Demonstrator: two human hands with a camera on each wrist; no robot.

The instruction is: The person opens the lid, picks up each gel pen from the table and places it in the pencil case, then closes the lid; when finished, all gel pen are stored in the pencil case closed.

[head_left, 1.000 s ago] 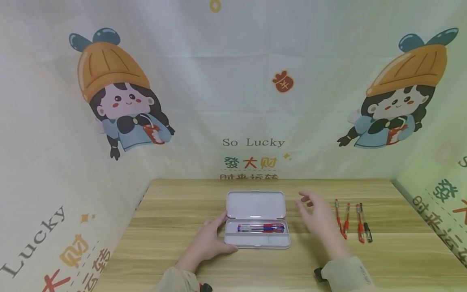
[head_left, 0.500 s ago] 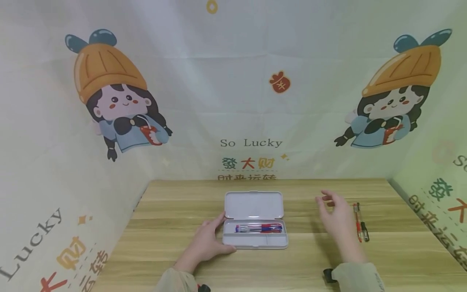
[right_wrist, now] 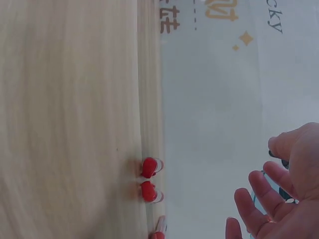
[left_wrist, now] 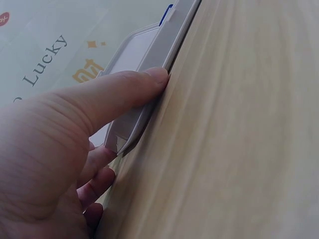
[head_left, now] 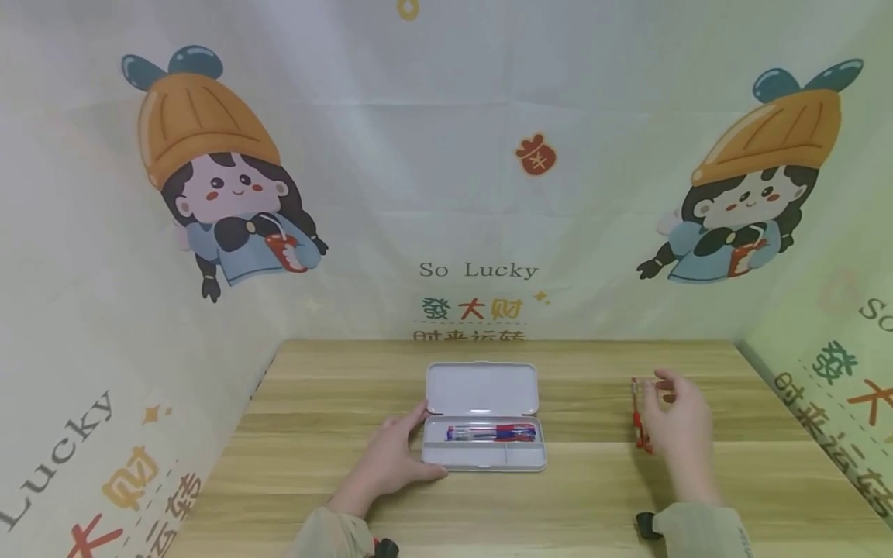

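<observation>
Head view: pale-grey open case (head_left: pixel 462 453) in pinch of left hand (head_left: pixel 386 461), right hand (head_left: pixel 680 418) spread near red pens (head_left: pixel 638 421)

Pencil case (head_left: pixel 481 387) is pale grey; inside pens (head_left: pixel 491 433), red and blue. Loose pens (head_left: pixel 638 419), 3 o'clock from it, show red. Tabletop (head_left: pixel 335 407): tan, streaked wood grain. Backdrop (head_left: pixel 391 155), 12 o'clock: pale, orange-hatted cartoon figures (head_left: pixel 209 120).

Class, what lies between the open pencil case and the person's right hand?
The head view shows bare tabletop next to the pencil case, then red pens close beside the right hand.
</observation>
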